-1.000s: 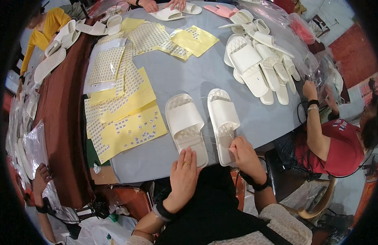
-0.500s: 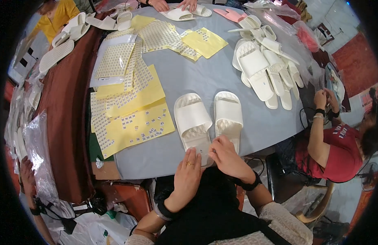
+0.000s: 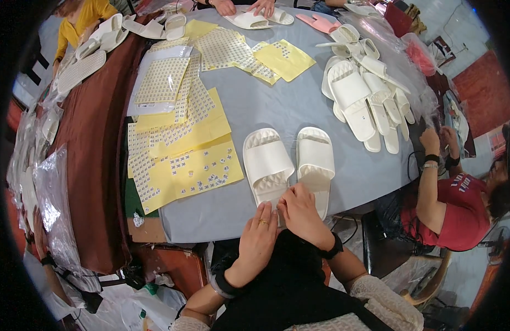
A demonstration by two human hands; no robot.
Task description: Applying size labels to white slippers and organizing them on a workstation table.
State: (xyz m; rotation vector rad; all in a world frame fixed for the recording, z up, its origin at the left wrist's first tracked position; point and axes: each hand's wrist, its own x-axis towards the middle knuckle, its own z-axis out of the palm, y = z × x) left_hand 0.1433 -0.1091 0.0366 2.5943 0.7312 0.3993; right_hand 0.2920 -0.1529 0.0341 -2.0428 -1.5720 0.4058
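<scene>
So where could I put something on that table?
The grey tabletop is bare between the yellow sheets and the slipper pile, beyond the near slipper pair. Another patch lies right of that pair. It's crowded at the left and far right.

pale wall (image 3: 470, 33) | dark red panel (image 3: 481, 83) | grey-covered table (image 3: 277, 105) | black-seated chair (image 3: 383, 255) | reddish chair (image 3: 177, 268)
</scene>
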